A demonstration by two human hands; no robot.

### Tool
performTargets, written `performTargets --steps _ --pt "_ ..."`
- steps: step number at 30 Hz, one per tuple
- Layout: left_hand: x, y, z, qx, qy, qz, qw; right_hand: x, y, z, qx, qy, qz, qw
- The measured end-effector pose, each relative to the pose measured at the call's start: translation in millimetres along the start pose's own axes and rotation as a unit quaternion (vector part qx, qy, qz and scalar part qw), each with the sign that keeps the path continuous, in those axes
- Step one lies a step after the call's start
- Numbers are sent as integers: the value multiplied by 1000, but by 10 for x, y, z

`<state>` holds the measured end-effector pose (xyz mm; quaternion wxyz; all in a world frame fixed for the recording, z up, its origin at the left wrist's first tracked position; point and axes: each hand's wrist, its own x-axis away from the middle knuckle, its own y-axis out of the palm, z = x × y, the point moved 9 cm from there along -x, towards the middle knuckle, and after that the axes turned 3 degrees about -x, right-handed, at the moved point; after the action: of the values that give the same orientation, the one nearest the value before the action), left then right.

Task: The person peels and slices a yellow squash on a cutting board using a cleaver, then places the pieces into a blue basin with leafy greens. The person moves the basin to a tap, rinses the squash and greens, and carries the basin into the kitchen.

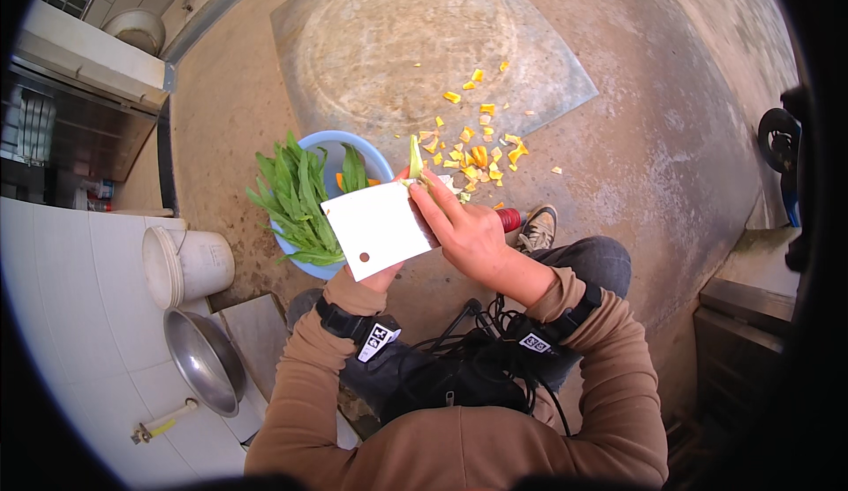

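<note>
A broad cleaver blade [377, 229], bright with glare and pierced by a small hole at one corner, lies across my hands. My right hand [470, 239] is around the cleaver, whose red handle [509, 219] shows beyond the palm. Its fingertips touch a pale green vegetable stalk [415, 156] that points away from me. Mostly hidden under the blade, my left hand [384, 278] holds that stalk, with some fingertips showing at its base. Just left is a light blue basin [374, 153]. Long leafy greens [305, 193] hang over its rim, and orange pieces [341, 181] lie inside.
Yellow-orange peel scraps [478, 155] are scattered on the concrete floor [636, 180] beyond my hands. At left stand a white bucket [205, 266] and a tilted metal bowl [205, 362], near a wall tap [165, 419]. Black cables [483, 332] lie across my lap.
</note>
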<state>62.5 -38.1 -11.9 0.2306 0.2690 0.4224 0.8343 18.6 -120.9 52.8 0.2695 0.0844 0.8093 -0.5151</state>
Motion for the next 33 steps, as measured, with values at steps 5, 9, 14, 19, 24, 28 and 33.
performTargets --steps 5,9,14,19,24,28,33 --pt "14 -25 81 -4 56 -22 998 -50 -1 18 43 -6 0 999" --pt "-58 -55 54 -12 68 2 998 -65 -1 147 -71 59 -3 996" --pt "-146 -196 22 -112 35 135 984 -44 -7 351 -276 153 52 947" --pt "-144 -210 -7 -120 -1 159 980 -67 -190 704 -265 204 159 929" --pt "-149 -285 -10 -121 19 166 979 -40 -135 510 -158 180 80 968" --pt "-59 -369 -23 -32 56 194 979 -8 25 154 -97 86 -8 992" --pt "-1 -217 55 -28 82 80 993 1 3 60 -40 51 17 998"
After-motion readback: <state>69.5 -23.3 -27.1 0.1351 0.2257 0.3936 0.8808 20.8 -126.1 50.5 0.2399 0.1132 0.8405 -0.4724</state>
